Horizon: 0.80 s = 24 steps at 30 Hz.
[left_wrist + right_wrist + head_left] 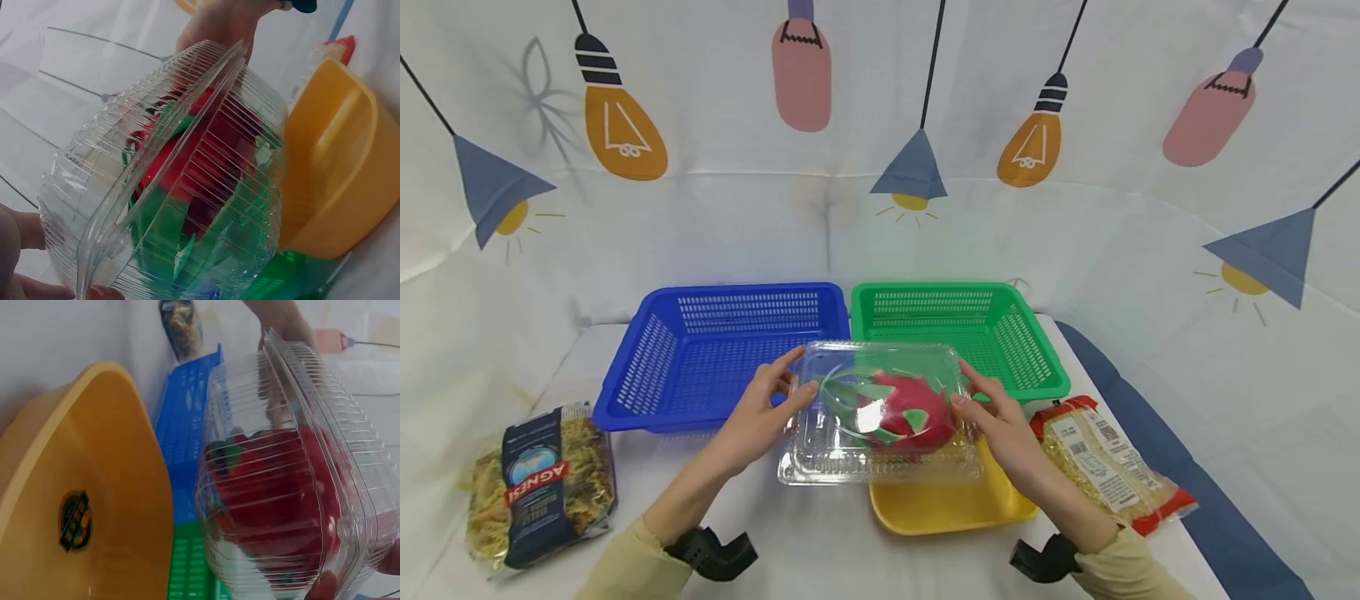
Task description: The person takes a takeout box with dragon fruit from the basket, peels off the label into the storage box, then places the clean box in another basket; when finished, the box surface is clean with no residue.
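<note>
A clear plastic clamshell container [820,450], its lid down, is held up over the table between both hands. Inside lies a red dragon fruit [917,412] with green scales. My left hand [763,412] grips the container's left side, thumb on top. On the opposite side my right hand [1000,421] grips the edge the same way. In the left wrist view, fingertips [103,292] press at the rim seam of the container [94,187]. The right wrist view shows the dragon fruit [275,500] through the ribbed wall, with a fingertip [323,586] at the rim.
Behind stand a blue basket [647,358] and a green basket [1037,350]. A yellow bin [955,512] sits beneath the container, partly hidden by it. Left lies a pasta bag [538,487]; right, a red-ended bag of grain-like food [1108,462]. A patterned white curtain [722,217] hangs behind.
</note>
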Motion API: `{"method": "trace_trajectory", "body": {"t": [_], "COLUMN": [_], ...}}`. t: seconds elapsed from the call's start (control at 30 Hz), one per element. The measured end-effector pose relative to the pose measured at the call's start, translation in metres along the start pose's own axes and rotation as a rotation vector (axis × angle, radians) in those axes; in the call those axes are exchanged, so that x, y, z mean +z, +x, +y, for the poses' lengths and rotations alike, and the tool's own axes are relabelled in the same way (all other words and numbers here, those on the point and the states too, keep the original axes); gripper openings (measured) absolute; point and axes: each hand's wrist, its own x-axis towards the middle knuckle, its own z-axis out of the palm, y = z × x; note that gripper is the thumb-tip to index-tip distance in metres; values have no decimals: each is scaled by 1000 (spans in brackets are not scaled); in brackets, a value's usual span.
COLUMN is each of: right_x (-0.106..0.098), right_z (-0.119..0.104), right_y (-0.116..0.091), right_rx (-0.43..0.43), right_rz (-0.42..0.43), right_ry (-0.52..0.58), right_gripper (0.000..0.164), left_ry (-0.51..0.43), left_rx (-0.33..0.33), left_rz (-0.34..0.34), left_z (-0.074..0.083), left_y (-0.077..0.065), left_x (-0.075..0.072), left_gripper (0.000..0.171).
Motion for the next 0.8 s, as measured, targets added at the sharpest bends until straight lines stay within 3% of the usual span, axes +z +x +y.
{"method": "trace_trajectory", "body": {"t": [0.4, 0.8], "right_x": [-27, -57], "right_z": [-4, -5], "right_y": [12, 33], "right_rx": [51, 136], "right_rz": [134, 127], "right_ry": [-87, -43], "right_gripper": [54, 57], "left_ry": [-104, -190], "left_rx": [-13, -51], "left_rz": [-21, -42], "left_z": [8, 14], "left_y": [36, 72], "left_x": [26, 49], "left_gripper": [65, 66]}}
